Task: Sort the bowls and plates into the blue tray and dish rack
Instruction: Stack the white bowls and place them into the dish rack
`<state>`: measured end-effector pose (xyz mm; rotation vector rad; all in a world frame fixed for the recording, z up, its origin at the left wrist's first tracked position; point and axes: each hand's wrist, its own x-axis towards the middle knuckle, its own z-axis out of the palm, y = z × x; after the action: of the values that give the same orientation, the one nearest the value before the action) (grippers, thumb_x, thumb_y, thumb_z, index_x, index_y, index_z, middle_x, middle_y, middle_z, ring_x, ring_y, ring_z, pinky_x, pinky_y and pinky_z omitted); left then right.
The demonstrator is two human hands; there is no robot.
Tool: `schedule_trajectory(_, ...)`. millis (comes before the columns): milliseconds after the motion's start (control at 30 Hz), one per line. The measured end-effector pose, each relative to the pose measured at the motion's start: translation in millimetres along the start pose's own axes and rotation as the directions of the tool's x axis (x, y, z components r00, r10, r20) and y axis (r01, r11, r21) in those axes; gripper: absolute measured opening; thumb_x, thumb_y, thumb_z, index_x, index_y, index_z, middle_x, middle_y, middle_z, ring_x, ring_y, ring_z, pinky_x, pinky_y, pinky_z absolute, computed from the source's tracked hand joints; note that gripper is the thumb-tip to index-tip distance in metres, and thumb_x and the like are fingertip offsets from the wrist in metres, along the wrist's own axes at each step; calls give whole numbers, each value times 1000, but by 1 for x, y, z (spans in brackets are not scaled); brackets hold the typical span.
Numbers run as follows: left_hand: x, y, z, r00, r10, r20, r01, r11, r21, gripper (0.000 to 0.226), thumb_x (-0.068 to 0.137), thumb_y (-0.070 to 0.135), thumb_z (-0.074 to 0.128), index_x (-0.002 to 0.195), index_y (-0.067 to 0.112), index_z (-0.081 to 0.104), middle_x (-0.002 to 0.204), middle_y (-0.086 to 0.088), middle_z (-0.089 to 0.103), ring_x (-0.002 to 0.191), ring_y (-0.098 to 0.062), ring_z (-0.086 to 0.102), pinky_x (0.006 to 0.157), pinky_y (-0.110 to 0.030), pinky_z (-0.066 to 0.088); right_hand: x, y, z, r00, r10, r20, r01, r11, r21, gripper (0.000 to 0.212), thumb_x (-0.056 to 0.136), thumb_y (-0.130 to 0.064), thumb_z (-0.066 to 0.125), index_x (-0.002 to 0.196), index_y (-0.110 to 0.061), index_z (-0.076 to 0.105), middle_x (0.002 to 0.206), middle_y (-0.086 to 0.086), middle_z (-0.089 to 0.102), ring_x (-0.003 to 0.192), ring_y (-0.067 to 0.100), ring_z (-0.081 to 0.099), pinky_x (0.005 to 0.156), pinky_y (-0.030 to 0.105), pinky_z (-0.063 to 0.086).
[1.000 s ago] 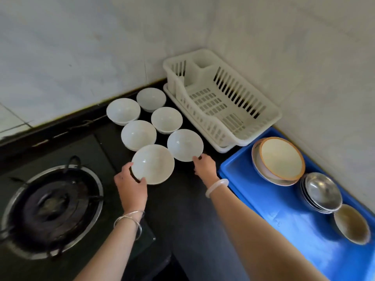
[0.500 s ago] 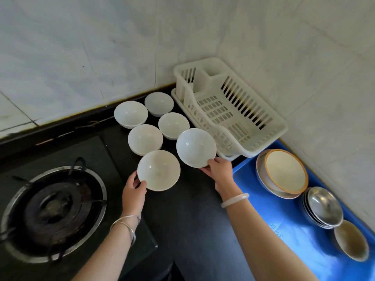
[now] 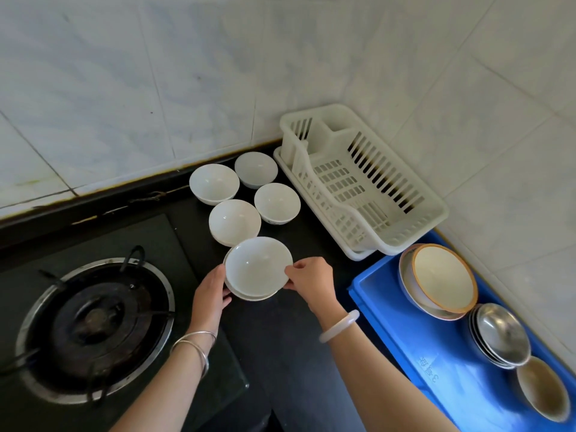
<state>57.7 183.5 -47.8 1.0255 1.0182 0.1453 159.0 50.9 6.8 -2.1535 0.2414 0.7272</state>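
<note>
Two white bowls are nested into one stack point(image 3: 257, 269) on the black counter. My right hand point(image 3: 311, 280) pinches the right rim of the upper bowl. My left hand point(image 3: 210, 294) grips the left side of the lower bowl. Behind the stack stand several single white bowls point(image 3: 234, 222), point(image 3: 276, 202), point(image 3: 214, 183), point(image 3: 256, 169). The white dish rack point(image 3: 414, 226) sits in the corner with nothing in it. The blue tray point(image 3: 414, 335) at the right holds an orange-rimmed dish point(image 3: 444, 280), steel plates point(image 3: 501, 335) and a beige bowl point(image 3: 544, 392).
A gas burner point(image 3: 93, 325) lies at the left, close to my left forearm. Tiled walls point(image 3: 156, 73) close off the back and right. Dark counter point(image 3: 280, 347) runs between my arms.
My right hand lifted the bowl it held and moved it left, setting it into the bowl in my left hand. The camera view shifted left and nearer.
</note>
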Motion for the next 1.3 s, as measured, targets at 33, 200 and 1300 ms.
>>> schedule_trajectory(33,0,0,0,1000,-4,-1,4,1000,-4,32,92,38,49,121,25,54,115,2,56,107,-23,57,93,-38,44,0,0,1,1000,3,-2,-3,1000,-28,10,84,-11,62,83,-6,70,77,8,73,70,16,73,74,33,60)
schedule_trajectory(200,3,-2,-2,999,43,19,-44,995,91,39,90,14,55,129,17,52,128,-9,58,118,-28,54,98,-44,46,1,-1,4,1000,6,6,-5,993,-122,10,86,-15,62,86,-10,70,78,7,73,73,14,70,58,20,51)
schedule_trajectory(1300,-5,23,10,998,15,55,-20,996,84,34,92,13,49,123,24,55,102,0,65,89,-24,66,66,-29,54,24,26,-5,969,0,249,-85,940,331,35,89,-9,58,124,-16,61,101,4,71,86,17,72,73,33,61)
